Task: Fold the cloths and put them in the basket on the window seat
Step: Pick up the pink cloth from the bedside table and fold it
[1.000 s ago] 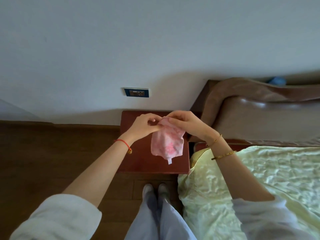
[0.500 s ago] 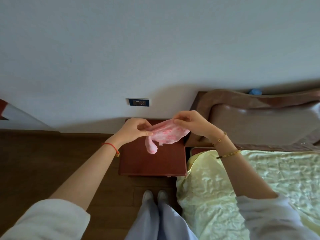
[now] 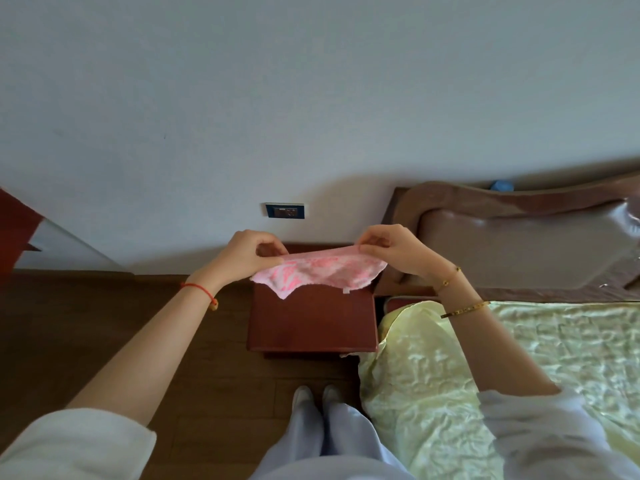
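Fingers: both hands pinch the top edge of the pink cloth (image 3: 320, 273), thumb against fingertips.
Left hand (image 3: 249, 256): closed on the cloth's left corner.
Right hand (image 3: 394, 252): closed on the right corner.
Cloth: stretched between the hands in the air, sagging below, above the red-brown nightstand (image 3: 311, 323).
Beside: bed with a pale yellow cover (image 3: 519, 348) on the right.

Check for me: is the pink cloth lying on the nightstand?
No, the left hand and right hand hold the cloth stretched in the air above the nightstand.
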A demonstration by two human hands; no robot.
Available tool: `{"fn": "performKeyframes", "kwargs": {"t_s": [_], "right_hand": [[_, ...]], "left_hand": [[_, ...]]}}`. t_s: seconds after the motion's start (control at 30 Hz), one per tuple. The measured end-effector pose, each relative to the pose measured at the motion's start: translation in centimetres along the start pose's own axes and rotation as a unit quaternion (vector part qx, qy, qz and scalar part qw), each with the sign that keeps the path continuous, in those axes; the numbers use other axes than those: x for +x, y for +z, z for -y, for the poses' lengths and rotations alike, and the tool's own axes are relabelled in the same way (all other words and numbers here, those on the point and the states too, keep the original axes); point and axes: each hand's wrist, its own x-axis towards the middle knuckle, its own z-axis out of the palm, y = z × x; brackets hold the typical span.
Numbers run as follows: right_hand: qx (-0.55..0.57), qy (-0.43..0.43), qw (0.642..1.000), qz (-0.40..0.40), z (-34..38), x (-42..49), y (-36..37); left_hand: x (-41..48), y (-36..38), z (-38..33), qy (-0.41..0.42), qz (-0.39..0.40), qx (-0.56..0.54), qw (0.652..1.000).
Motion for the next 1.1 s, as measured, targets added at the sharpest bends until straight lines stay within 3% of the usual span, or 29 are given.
{"fn": "performKeyframes", "kwargs": {"t_s": [0.33, 0.5, 0.63, 0.87, 1.1], "right_hand": [[0.1, 0.024, 0.987, 0.122, -3.4, -2.0, 1.3], [0.121, 0.051, 0.984, 0.118, -7.0, 0.6, 2.5], [0.06, 0.086, 0.992, 0.074, -12.3, 4.9, 5.2], [-0.039, 0.165, 0.982, -0.081, -22.0, 13.8, 11.8], [-0.093, 0.184, 0.975, -0.08, -28.3, 13.3, 18.1]], "left_hand": [[-1.1, 0.3, 0.8, -0.011, 0.13, 0.022, 0.991], [2.6, 1.3, 3.3, -0.018, 0.184, 0.028, 0.982], [7.6, 4.8, 7.6, -0.015, 0.145, 0.046, 0.988], [15.7, 13.0, 16.5, -0.034, 0.016, 0.049, 0.998], [15.8, 18.6, 22.0, -0.014, -0.011, 0.087, 0.996]]}}
